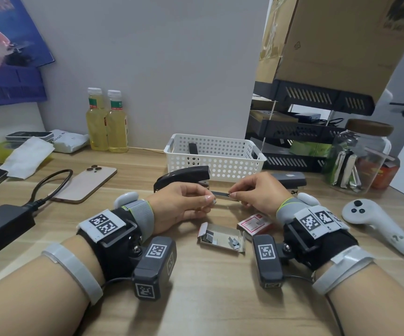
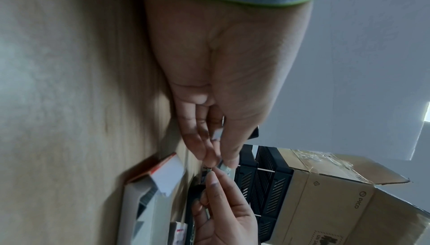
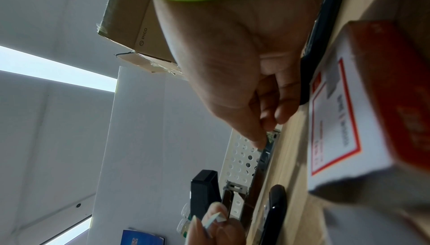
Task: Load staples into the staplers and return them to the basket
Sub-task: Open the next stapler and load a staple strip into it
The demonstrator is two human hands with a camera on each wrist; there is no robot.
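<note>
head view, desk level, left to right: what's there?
black power adapter → gold phone → left hand → staple strip → right hand → white controller

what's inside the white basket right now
One black stapler stands against the back-left wall of the white basket. The basket's front wall hides its floor, so anything lying flat in there cannot be seen.
</note>
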